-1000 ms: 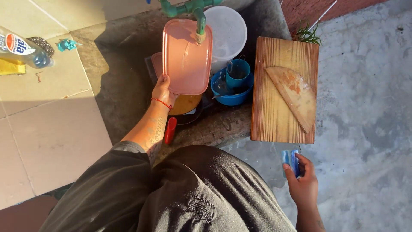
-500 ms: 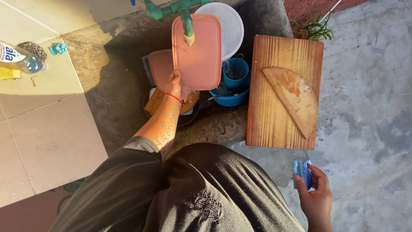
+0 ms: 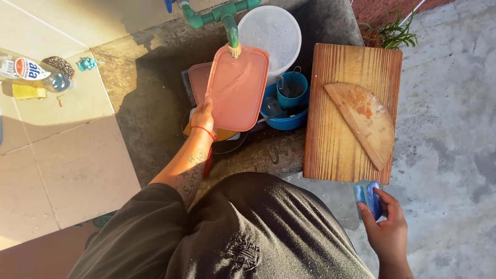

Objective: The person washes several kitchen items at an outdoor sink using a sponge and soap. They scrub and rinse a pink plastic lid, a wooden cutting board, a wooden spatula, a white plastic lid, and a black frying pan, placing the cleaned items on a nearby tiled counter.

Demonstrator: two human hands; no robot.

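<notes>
Lid [image 3: 238,89] now raised under tap [image 3: 231,32]; our left hand [image 3: 203,117] gripping it, right hand [image 3: 386,230] clutching blue sponge [image 3: 367,198]; rinsing underway, dishes [image 3: 285,103] waiting.

Single head-worn view, looking steeply down over own lap and out toward a concrete sink [image 3: 155,103]. Sitting fairly close, arm's reach. Framing the green tap [image 3: 227,18] at top centre, wooden board [image 3: 330,150] right of centre, tiled ledge [image 3: 62,155] at left. No second view sharing coverage.
</notes>
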